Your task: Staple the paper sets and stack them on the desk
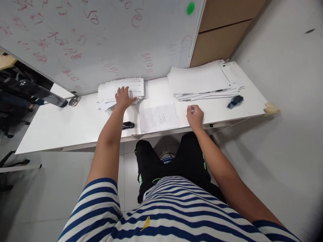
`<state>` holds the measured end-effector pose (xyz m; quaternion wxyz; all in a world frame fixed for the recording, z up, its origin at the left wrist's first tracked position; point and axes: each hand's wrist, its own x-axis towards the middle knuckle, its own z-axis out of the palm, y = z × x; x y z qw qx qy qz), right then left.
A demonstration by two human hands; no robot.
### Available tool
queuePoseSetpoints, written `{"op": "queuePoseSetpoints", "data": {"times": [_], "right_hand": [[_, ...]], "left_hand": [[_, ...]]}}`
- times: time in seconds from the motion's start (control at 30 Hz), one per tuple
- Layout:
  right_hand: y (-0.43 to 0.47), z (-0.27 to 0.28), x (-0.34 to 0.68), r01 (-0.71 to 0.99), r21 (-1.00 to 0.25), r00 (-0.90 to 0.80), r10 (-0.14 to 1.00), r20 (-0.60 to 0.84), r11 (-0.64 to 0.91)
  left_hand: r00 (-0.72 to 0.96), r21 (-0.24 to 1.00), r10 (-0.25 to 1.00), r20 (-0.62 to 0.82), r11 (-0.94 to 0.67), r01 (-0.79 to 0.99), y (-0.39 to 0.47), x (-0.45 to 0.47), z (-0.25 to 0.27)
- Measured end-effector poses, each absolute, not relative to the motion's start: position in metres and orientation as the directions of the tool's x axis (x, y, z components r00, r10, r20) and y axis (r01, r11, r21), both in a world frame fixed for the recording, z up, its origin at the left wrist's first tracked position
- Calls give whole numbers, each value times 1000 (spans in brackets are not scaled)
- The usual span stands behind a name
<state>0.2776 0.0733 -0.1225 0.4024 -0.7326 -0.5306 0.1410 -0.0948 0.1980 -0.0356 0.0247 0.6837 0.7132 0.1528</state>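
My left hand lies with fingers spread on the left stack of papers, whose sheets are uneven at the edges. My right hand rests on the white table close to its front edge, fingers curled in, with nothing visible in them. Between my hands lies a flat white sheet or thin stack with small printed boxes on it. A black stapler sits near the front edge, beside my left forearm. Beyond my right hand is a larger, loosely piled stack of papers.
A dark watch lies on the table at the right. A whiteboard with red writing stands along the back, brown cardboard boxes beside it. At the left are a clear bottle and a small round object.
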Motion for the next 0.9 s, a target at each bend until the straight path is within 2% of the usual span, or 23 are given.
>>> {"op": "queuePoseSetpoints", "data": {"times": [0.23,0.57,0.9], "right_hand": [[71,-115,276,665,-738,383,900,207,-113],[72,-119,277,667,-737,382,899,214,-108],[72,-120,277,675,-731,372,902,219,-101]], "left_hand": [[-73,255,988,134,36,966,212,-103,-45],[-222,317,969,105,179,931,227,-112,-43],[-278,426,936,216,165,889,228,-124,-42]]}}
